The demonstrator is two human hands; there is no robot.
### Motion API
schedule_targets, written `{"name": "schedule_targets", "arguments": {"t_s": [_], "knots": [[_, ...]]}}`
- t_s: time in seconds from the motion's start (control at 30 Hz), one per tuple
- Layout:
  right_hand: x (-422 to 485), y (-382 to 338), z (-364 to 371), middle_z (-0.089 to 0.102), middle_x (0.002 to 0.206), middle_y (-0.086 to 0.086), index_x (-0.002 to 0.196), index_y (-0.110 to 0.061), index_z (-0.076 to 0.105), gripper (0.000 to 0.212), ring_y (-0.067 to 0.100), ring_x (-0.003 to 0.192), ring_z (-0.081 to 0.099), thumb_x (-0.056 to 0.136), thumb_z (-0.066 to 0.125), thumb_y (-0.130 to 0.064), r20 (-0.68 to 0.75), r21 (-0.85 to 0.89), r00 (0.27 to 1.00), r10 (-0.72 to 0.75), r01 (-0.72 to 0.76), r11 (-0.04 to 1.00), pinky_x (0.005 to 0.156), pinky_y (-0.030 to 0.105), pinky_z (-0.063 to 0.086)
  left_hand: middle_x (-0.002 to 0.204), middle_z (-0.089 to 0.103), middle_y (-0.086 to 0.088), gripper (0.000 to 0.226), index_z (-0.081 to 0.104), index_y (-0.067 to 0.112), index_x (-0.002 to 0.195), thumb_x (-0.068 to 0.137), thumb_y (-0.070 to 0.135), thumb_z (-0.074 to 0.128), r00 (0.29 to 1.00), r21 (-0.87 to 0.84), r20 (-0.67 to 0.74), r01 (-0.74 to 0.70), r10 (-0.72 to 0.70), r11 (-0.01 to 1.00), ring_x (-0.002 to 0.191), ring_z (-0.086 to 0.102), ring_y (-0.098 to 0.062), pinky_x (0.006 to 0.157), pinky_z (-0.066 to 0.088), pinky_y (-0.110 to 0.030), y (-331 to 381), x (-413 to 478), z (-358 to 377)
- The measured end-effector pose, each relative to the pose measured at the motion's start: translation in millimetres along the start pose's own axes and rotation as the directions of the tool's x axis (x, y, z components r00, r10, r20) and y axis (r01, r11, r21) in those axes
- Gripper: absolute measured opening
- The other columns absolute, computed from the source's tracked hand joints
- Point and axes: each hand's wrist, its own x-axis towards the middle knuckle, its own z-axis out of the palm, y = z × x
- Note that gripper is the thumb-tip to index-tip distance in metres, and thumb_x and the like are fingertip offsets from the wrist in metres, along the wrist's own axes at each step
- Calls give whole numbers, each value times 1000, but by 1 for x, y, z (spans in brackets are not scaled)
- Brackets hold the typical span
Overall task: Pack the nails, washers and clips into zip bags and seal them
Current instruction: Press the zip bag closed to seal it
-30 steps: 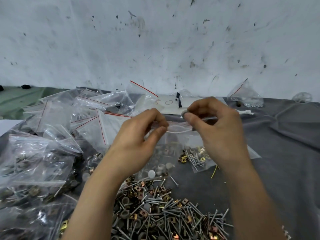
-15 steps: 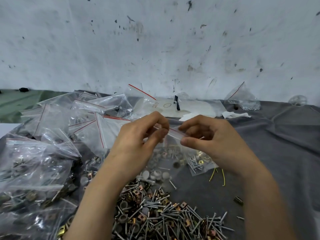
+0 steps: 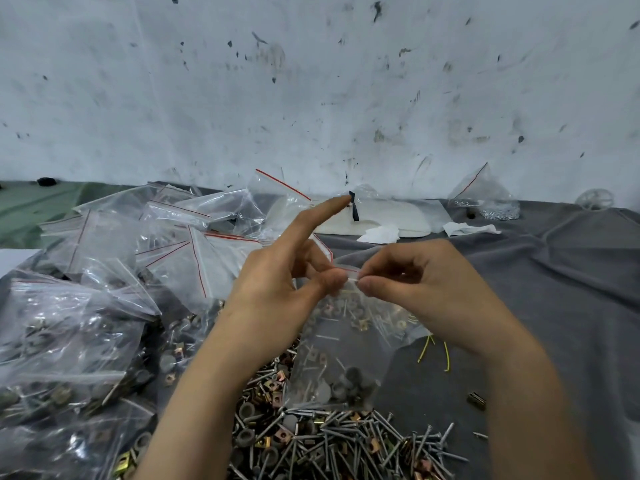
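Both hands on one zip bag (image 3: pixel 341 358), held in the air over the far edge of the loose pile (image 3: pixel 329 445) of nails, washers and clips; the bag's bottom hangs right at the pile, can't tell if it touches.
Left hand (image 3: pixel 273 275) pinches the bag's red-lined top strip between thumb and a curled finger; its index finger sticks out straight, pointing away from the pile.
Right hand (image 3: pixel 426 285) pinches the same strip, thumb against fingertips, just beside the left thumb; the two thumbs nearly meet.
The bag is clear; dark washers sit at the bottom, a few nails and brass-coloured clips higher up; fingers cover the zip, so can't tell whether it is closed.

Around the pile:
- left of it: heap of filled bags (image 3: pixel 69 341), touching its edge
- beyond it, to the left: more clear red-lined bags (image 3: pixel 194 237), stacked loosely
- under it: grey cloth (image 3: pixel 571 306), wrinkled
- right of it: yellow wire bits (image 3: pixel 433 351) near, one stray clip (image 3: pixel 476 400) a little further
- well beyond it, by the scuffed wall (image 3: pixel 311 81): white flat pack (image 3: pixel 398 216) with paper scraps (image 3: pixel 379 234) beside it; further right, a bag of small silvery parts (image 3: pixel 495 206)
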Motion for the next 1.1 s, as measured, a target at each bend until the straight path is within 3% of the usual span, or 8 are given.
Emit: {"name": "schedule_targets", "arguments": {"t_s": [0.2, 0.5, 0.67, 0.77, 0.87, 0.97, 1.1], "knots": [[-1, -1, 1, 70, 71, -2, 71, -25, 71, 6, 15, 73, 67, 74, 75, -20, 12, 15, 999, -34, 34, 999, 73, 30, 52, 73, 63, 0, 80, 37, 59, 133, 84, 6, 70, 999, -10, 24, -28, 28, 1000, 72, 68, -16, 78, 54, -32, 0, 1, -1], [2, -4, 10, 69, 68, -6, 68, -26, 69, 15, 6, 67, 64, 76, 73, -13, 16, 26, 998, -58, 57, 998, 68, 22, 52, 81, 63, 5, 71, 39, 53, 136, 82, 19, 67, 997, 32, 53, -62, 60, 998, 80, 65, -13, 81, 54, -34, -3, 1, 1], [3, -5, 13, 69, 69, -2, 69, -22, 68, 14, 13, 70, 66, 76, 71, -10, -3, 26, 997, -72, 72, 997, 72, 31, 54, 80, 61, 5, 71, 40, 51, 137, 79, 16, 64, 996, 29, 45, -73, 72, 997, 77, 63, -12, 77, 52, -26, -4, 0, 2], [1, -3, 8, 70, 73, 0, 71, -21, 70, 10, 12, 73, 67, 76, 74, -13, 30, 81, 999, -32, 29, 996, 75, 29, 53, 78, 61, 3, 69, 42, 47, 137, 80, 14, 64, 996, 6, 22, -82, 82, 997, 75, 63, -14, 75, 51, -23, -4, 0, 0], [-2, 0, -1, 68, 68, -4, 68, -17, 69, 11, 3, 66, 61, 74, 77, -12, 29, 123, 1000, -4, 0, 992, 66, 15, 48, 78, 62, 5, 66, 44, 46, 135, 81, 15, 64, 997, -15, -4, -79, 79, 997, 75, 62, -11, 75, 47, -12, -4, -1, 0], [-5, 1, -5, 66, 67, -2, 67, -19, 68, 14, 5, 63, 58, 73, 77, -11, 15, 130, 999, -29, 27, 991, 61, 14, 44, 80, 64, 8, 49, 54, 47, 123, 84, 20, 67, 1000, -31, 6, -26, 26, 999, 77, 64, -10, 77, 48, -16, -5, -1, 0], [-5, 2, -5, 67, 65, -5, 67, -19, 69, 13, 1, 62, 59, 72, 78, -11, 22, 199, 999, -25, 21, 980, 59, 10, 44, 73, 64, 11, 10, 66, 25, 81, 83, 17, 71, 997, -11, -5, 83, -83, 997, 71, 61, -10, 70, 47, -22, -9, 2, 0]]}}
